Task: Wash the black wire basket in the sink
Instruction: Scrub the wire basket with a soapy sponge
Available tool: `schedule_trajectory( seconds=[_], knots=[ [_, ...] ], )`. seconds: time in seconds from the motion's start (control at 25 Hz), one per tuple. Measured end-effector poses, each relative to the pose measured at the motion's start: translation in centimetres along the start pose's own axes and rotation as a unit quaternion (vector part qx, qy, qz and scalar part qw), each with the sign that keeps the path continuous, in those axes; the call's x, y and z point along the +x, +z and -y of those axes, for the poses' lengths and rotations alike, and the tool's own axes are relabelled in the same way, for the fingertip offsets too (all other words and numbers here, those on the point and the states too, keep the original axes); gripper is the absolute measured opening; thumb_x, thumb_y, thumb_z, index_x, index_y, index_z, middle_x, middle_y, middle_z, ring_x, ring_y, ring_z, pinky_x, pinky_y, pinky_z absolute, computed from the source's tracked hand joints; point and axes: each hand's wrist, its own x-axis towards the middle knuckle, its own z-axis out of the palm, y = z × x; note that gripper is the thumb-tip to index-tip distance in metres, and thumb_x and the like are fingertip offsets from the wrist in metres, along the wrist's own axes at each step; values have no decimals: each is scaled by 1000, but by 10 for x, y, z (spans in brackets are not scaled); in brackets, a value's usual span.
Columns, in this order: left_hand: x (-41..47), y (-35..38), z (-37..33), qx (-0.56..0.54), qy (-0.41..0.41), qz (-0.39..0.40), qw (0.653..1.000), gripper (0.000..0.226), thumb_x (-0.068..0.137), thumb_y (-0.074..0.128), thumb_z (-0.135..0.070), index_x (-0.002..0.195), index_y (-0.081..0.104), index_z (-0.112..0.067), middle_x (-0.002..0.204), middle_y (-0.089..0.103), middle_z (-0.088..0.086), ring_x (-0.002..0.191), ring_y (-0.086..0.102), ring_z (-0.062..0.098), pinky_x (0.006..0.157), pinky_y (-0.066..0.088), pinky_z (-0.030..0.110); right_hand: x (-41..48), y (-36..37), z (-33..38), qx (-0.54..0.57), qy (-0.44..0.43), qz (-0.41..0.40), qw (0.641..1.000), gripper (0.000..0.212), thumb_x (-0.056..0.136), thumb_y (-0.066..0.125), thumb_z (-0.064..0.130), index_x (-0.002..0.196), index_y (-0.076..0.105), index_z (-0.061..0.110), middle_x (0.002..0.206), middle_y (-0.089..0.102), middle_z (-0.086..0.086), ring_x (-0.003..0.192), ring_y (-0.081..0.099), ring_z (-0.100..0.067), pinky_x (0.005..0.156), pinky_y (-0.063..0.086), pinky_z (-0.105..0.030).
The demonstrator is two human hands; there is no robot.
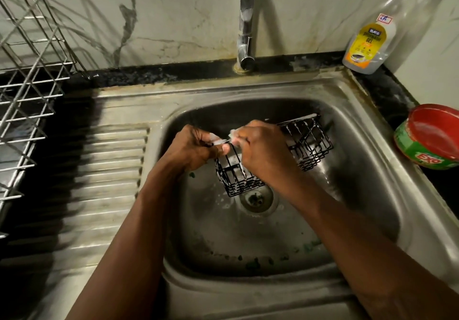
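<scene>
The black wire basket (309, 143) hangs tilted over the steel sink (367, 130), its wires flecked with white foam. My left hand (191, 150) grips the basket's near left rim, thumb pressed on the top wire. My right hand (263, 155) is curled over the rim beside it and pinches a small soapy white scrubber (233, 134), mostly hidden by the fingers. The basket's middle is hidden behind my right hand. No water runs from the tap (247, 21).
The drain (255, 196) lies right under the basket. A dish gel bottle (370, 36) stands at the back right corner and a red-lidded green soap tub (432, 140) on the right counter. A steel dish rack (27, 83) is at the left, beside the ribbed drainboard (104, 175).
</scene>
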Motion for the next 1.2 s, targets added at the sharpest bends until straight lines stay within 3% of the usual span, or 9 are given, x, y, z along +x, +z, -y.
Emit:
schedule_trajectory(
  seconds=[0.08, 0.16, 0.32, 0.48, 0.64, 0.88, 0.96, 1.08, 1.2],
  knots=[
    [2, 0, 1, -16, 1, -6, 1000, 12, 78, 87, -37, 85, 84, -28, 84, 80, 0, 84, 73, 19, 94, 57, 57, 4, -2, -10, -5, 1, -9, 1000, 12, 86, 70, 3, 91, 78, 12, 81, 67, -5, 69, 58, -18, 60, 42, -22],
    [2, -1, 1, -23, 1, -12, 1000, 7, 80, 86, -33, 84, 84, -27, 83, 80, -3, 82, 69, 11, 95, 58, 53, 8, -19, -35, -50, 95, -58, 993, 10, 84, 71, 1, 86, 76, 10, 78, 64, -5, 68, 57, -21, 55, 37, -22],
    [2, 1, 2, -19, 5, -8, 1000, 6, 85, 83, -30, 82, 84, -25, 81, 80, -3, 81, 68, 8, 95, 58, 50, 8, -54, -73, -103, 286, -84, 949, 21, 87, 70, 6, 107, 76, 11, 101, 73, -15, 92, 68, -33, 71, 43, -27],
    [4, 1, 2, -9, 3, -10, 1000, 8, 86, 82, -31, 86, 84, -24, 83, 80, -3, 83, 70, 11, 96, 57, 51, 10, -15, -24, -42, 106, -45, 992, 16, 84, 70, 4, 98, 76, 10, 90, 69, -9, 77, 60, -20, 61, 37, -21],
    [5, 0, 4, -10, 10, -3, 1000, 14, 85, 75, -36, 89, 83, -25, 88, 80, 4, 91, 74, 26, 97, 55, 56, 10, 10, -1, 60, -79, 6, 995, 17, 85, 69, 1, 98, 78, 6, 89, 71, -8, 75, 64, -21, 65, 54, -32],
    [5, 3, 4, -19, 6, -1, 1000, 19, 87, 72, -39, 95, 83, -27, 93, 80, -8, 103, 74, 17, 102, 55, 49, 4, -15, -29, 161, -124, 157, 967, 16, 86, 76, 10, 93, 80, 24, 87, 71, 4, 71, 65, -8, 62, 54, -29],
    [5, 4, 3, -9, -2, -8, 1000, 17, 87, 73, -40, 94, 83, -28, 92, 80, -9, 102, 74, 16, 101, 56, 48, 1, -12, -25, 134, -154, 142, 968, 18, 87, 76, 10, 87, 78, 28, 82, 67, 4, 67, 61, -10, 58, 50, -29],
    [5, 3, 1, -9, -16, -32, 999, 10, 92, 74, -31, 94, 83, -29, 89, 80, -8, 98, 75, 15, 97, 58, 47, 13, 3, -15, 88, -155, 51, 983, 5, 86, 74, 8, 86, 78, 11, 84, 66, -3, 69, 62, -18, 60, 52, -34],
    [3, 3, -5, 1, -29, -55, 998, 9, 93, 75, -30, 94, 83, -27, 89, 80, -12, 95, 74, 7, 95, 60, 40, 9, -10, -14, 144, -146, 124, 971, 25, 86, 78, 15, 71, 73, 35, 78, 65, 13, 65, 61, -7, 58, 53, -32]
  ],
)
